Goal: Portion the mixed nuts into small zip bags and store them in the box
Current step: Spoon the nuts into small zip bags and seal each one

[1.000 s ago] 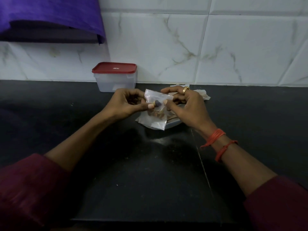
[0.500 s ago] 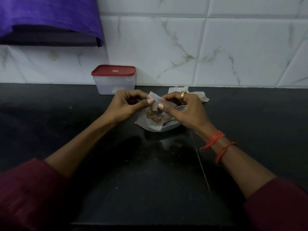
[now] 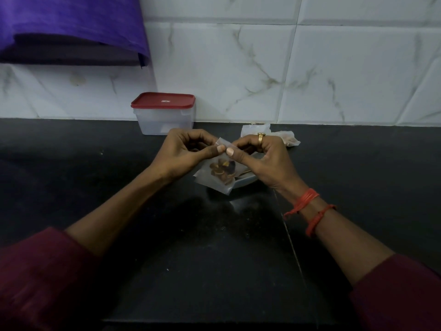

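Note:
A small clear zip bag (image 3: 216, 177) with several brown nuts in its lower half hangs above the black counter. My left hand (image 3: 185, 154) and my right hand (image 3: 260, 158) both pinch its top edge, thumbs nearly meeting at the middle of the strip. Beneath the bag and my right hand lies a shallow pale dish (image 3: 245, 181), mostly hidden. A clear plastic box with a red lid (image 3: 164, 113) stands shut against the wall, just behind my left hand.
Behind my right hand lie other small bags (image 3: 286, 138), one with brown nuts in it, near the tiled wall. A purple cloth (image 3: 71, 27) hangs over a shelf at the upper left. A seam (image 3: 290, 237) runs through the black counter toward me.
The bag's top has folded down and my thumbs have slid together along its edge. The bag now hangs lower, nuts settled at the bottom.

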The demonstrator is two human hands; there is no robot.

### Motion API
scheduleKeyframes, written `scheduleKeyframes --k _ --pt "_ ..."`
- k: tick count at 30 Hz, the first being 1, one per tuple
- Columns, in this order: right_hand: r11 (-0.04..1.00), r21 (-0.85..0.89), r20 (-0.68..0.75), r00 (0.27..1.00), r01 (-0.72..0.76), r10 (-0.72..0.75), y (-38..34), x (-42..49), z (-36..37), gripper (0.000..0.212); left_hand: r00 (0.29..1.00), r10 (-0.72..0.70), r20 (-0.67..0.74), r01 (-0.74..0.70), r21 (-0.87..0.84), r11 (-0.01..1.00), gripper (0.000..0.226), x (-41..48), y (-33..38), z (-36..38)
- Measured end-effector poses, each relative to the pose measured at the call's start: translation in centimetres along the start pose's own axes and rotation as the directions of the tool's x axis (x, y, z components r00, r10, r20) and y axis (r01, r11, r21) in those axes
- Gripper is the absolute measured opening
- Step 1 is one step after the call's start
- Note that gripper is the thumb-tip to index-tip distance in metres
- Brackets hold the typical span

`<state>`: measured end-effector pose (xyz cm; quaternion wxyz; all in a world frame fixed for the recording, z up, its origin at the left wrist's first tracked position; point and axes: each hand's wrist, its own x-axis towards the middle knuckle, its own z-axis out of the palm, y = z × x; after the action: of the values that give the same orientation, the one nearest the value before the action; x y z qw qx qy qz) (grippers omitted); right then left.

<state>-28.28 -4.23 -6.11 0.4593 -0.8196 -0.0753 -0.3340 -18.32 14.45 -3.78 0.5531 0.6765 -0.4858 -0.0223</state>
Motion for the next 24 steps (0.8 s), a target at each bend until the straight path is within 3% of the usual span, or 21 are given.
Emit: scheduleKeyframes --k 5,12,24 --pt "0.999 -0.043 0.01 1.0 0.018 -0.018 -0.49 0.11 0.22 0.014 0.999 -0.006 -0.042 0.007 0.023 1.0 0.027 -0.01 0.2 0.01" --pt "0.998 -0.045 0.007 0.999 0.037 -0.036 -0.49 0.17 -0.36 0.025 1.0 0.006 -0.027 -0.005 0.023 1.0 0.027 -0.02 0.29 -0.49" --pt "0.991 -0.082 0.017 0.994 0.109 -0.108 -0.67 0.29 -0.15 0.017 0.999 0.049 -0.012 -0.049 0.031 0.998 0.026 -0.13 0.43 0.19"
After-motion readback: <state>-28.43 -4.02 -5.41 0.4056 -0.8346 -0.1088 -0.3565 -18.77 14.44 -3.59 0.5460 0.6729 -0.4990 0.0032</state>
